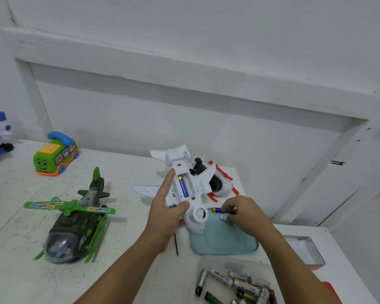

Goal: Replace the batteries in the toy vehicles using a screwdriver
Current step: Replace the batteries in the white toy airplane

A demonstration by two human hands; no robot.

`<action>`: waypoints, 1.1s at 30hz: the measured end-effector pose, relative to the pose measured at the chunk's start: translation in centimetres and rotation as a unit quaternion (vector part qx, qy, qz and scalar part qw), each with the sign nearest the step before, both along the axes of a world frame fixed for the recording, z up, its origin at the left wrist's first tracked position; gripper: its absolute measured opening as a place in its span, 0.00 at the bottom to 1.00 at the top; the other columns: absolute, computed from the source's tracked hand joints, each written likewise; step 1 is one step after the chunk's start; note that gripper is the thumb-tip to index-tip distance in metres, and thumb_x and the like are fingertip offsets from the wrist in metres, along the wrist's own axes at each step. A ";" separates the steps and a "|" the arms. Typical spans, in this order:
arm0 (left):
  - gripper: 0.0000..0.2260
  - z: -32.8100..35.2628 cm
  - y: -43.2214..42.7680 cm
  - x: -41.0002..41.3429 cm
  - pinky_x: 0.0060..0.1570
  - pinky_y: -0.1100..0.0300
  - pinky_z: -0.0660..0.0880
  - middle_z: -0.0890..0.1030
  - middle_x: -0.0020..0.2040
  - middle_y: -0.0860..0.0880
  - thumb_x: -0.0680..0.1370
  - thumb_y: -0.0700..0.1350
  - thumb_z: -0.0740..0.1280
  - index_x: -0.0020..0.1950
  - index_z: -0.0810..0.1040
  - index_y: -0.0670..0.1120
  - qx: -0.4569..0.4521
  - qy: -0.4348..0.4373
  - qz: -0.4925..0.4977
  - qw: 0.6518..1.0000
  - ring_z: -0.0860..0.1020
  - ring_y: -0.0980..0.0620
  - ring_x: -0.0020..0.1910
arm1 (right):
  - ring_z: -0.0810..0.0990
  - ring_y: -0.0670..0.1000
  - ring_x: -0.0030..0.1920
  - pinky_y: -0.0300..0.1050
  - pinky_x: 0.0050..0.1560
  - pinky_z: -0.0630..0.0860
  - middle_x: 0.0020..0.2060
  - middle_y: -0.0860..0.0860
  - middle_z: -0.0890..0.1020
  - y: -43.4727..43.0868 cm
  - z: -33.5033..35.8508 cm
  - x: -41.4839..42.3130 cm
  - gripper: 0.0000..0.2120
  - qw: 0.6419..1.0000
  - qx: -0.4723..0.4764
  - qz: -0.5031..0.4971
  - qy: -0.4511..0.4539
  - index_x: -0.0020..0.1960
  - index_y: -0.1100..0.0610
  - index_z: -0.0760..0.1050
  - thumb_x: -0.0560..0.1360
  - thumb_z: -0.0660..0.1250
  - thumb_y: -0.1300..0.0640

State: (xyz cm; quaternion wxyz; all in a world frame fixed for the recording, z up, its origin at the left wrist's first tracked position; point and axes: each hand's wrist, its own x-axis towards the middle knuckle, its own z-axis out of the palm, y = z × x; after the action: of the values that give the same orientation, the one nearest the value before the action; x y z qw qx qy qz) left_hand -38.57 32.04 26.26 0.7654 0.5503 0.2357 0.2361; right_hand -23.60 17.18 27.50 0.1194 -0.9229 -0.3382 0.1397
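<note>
My left hand [166, 207] grips a white toy plane [184, 189] turned belly up above the table. Its battery compartment is open, with one blue battery [183, 185] seated in the left slot and the slot beside it empty. My right hand [242, 212] pinches a second blue battery [220, 210] over the far edge of a light blue tray [224, 240]. A small white piece [223, 217] lies under my right fingers. The screwdriver [176, 245] lies on the table beneath my left wrist, mostly hidden.
A clear container [213, 265] with several loose batteries sits front right. A white and red toy helicopter [217, 181] lies behind the plane. A green helicopter [75, 218], a green bus phone toy [55, 154] and a blue and white toy [0, 132] stand to the left. A box [305, 251] sits right.
</note>
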 end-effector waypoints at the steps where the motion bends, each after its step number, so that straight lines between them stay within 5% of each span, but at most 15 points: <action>1: 0.37 0.0 -0.1 0.0 0.48 0.44 0.82 0.77 0.66 0.53 0.76 0.29 0.66 0.71 0.65 0.68 0.001 -0.001 -0.001 1.000 0.79 0.47 0.60 | 0.74 0.48 0.48 0.36 0.47 0.67 0.52 0.50 0.79 -0.1 -0.3 0.0 0.12 1.000 -0.015 0.006 -0.011 0.57 0.54 0.80 0.75 0.67 0.63; 9: 0.37 -0.1 -0.7 0.0 0.49 0.42 0.81 0.76 0.67 0.53 0.76 0.29 0.66 0.71 0.64 0.67 0.013 -0.008 -0.009 1.000 0.79 0.48 0.60 | 0.72 0.50 0.47 0.37 0.44 0.65 0.51 0.52 0.79 0.2 -1.7 -0.6 0.13 0.994 -0.066 0.068 -0.057 0.59 0.54 0.76 0.78 0.60 0.63; 13: 0.37 -0.2 -0.7 0.0 0.49 0.43 0.82 0.76 0.67 0.54 0.76 0.28 0.65 0.71 0.65 0.67 0.008 -0.011 -0.014 1.000 0.79 0.48 0.60 | 0.75 0.45 0.39 0.33 0.38 0.70 0.39 0.45 0.77 -0.2 -1.1 -0.6 0.08 0.985 0.148 -0.033 0.078 0.50 0.53 0.78 0.76 0.65 0.64; 16: 0.37 -0.4 -0.6 0.0 0.49 0.43 0.82 0.76 0.67 0.55 0.76 0.28 0.65 0.70 0.66 0.68 0.006 -0.013 -0.015 1.000 0.80 0.48 0.59 | 0.80 0.48 0.37 0.43 0.37 0.79 0.40 0.53 0.79 0.4 0.5 -1.2 0.09 0.896 0.347 -0.126 0.247 0.49 0.56 0.79 0.73 0.69 0.68; 19: 0.37 -0.5 -0.6 0.0 0.49 0.42 0.81 0.77 0.67 0.55 0.76 0.28 0.65 0.70 0.66 0.69 0.010 -0.016 -0.013 1.000 0.80 0.49 0.59 | 0.80 0.52 0.37 0.43 0.35 0.80 0.40 0.57 0.80 1.8 2.5 -2.2 0.10 0.839 0.443 -0.120 0.293 0.49 0.59 0.79 0.73 0.70 0.71; 26: 0.38 -0.5 -0.5 -0.1 0.51 0.40 0.81 0.77 0.67 0.55 0.76 0.29 0.66 0.70 0.67 0.69 0.040 -0.023 -0.015 0.999 0.82 0.50 0.55 | 0.79 0.47 0.37 0.42 0.43 0.79 0.38 0.49 0.82 5.6 3.7 -4.8 0.07 0.930 0.343 -0.062 0.115 0.45 0.54 0.80 0.70 0.73 0.65; 33: 0.38 -0.4 -0.2 -0.4 0.50 0.41 0.81 0.75 0.68 0.55 0.76 0.29 0.67 0.69 0.68 0.70 0.054 -0.030 0.003 0.998 0.82 0.51 0.54 | 0.74 0.43 0.32 0.34 0.31 0.69 0.35 0.48 0.77 7.2 3.9 -5.4 0.06 0.950 0.299 -0.074 0.060 0.45 0.54 0.78 0.70 0.74 0.59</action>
State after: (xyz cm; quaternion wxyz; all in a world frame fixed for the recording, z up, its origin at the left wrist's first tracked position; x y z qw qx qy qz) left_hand -38.98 31.82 25.86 0.7404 0.5829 0.2014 0.2674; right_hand -29.02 24.39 31.38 0.4196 -0.8574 -0.2876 0.0779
